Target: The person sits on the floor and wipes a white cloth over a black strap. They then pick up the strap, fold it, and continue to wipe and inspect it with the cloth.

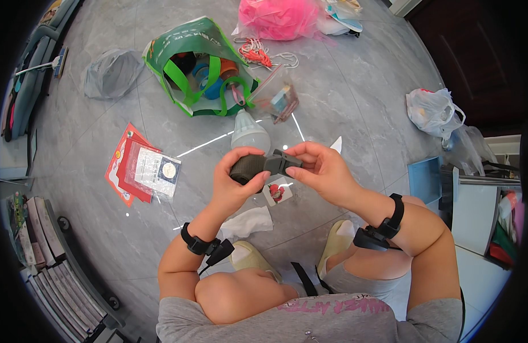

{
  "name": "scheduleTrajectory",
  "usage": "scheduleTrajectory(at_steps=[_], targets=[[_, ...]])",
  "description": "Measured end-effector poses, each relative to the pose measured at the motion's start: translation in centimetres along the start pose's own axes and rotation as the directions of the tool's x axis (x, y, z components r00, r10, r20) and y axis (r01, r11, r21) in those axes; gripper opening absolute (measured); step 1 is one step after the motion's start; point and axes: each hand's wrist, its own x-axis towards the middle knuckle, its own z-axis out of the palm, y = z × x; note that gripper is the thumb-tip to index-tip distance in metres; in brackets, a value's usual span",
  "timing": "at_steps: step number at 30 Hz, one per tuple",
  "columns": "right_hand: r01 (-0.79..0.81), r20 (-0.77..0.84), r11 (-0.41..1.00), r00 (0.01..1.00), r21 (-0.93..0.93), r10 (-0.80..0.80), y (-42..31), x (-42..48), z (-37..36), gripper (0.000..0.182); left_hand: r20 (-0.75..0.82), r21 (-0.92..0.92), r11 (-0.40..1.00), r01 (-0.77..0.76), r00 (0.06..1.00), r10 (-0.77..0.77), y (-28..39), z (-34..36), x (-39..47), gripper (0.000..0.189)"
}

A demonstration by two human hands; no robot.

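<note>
In my left hand [240, 176] is a rolled dark olive webbing strap [248, 167], pinched between thumb and fingers. The thumb and fingers of my right hand [317, 167] grip the grey plastic buckle [283, 162] at the strap's end. Just beyond my hands a white LED bulb [250, 132] is on the floor, its lower part partly behind my left fingers. Under the strap lies a small card with a red picture [277, 191]. A crumpled white tissue [249, 222] is nearer my feet.
A green tote bag [191, 47] holding several items lies ahead, beside a grey plastic bag [112, 73] and a zip bag [277, 99]. Red envelopes [122, 180] are at left, near a wheeled rack of books [62, 291]. At right are a white plastic bag [431, 112] and a blue bin [425, 178].
</note>
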Motion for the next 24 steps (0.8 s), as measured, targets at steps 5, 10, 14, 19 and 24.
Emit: scheduleTrajectory(at_steps=[5, 10, 14, 19, 24], targets=[[0.013, 0.061, 1.000, 0.998, -0.001, -0.013, -0.3, 0.2, -0.4, 0.027, 0.014, -0.015, 0.999, -0.045, 0.999, 0.045, -0.5, -0.4, -0.1, 0.036], [0.022, 0.132, 1.000, 0.991, 0.013, -0.024, -0.3, 0.2, -0.1, 0.026, 0.050, -0.069, 0.997, -0.027, 0.998, 0.031, -1.4, -1.3, 0.2, 0.035], [-0.085, 0.190, 0.996, 0.979, 0.026, 0.079, -0.9, 0.2, -0.5, 0.027, 0.101, -0.111, 0.994, 0.019, 0.995, -0.008, -1.3, -1.6, 0.4, 0.035], [-0.184, 0.104, 0.983, 0.978, 0.009, 0.183, -0.9, 0.3, -0.5, 0.028, 0.091, -0.310, 0.929, 0.202, 0.979, -0.183, -1.4, -1.2, 0.4, 0.037], [-0.283, 0.091, 0.954, 0.957, 0.102, 0.274, -0.4, 0.6, -0.8, 0.030, 0.080, -0.374, 0.887, 0.271, 0.962, -0.260, -1.0, -0.8, 0.5, 0.041]])
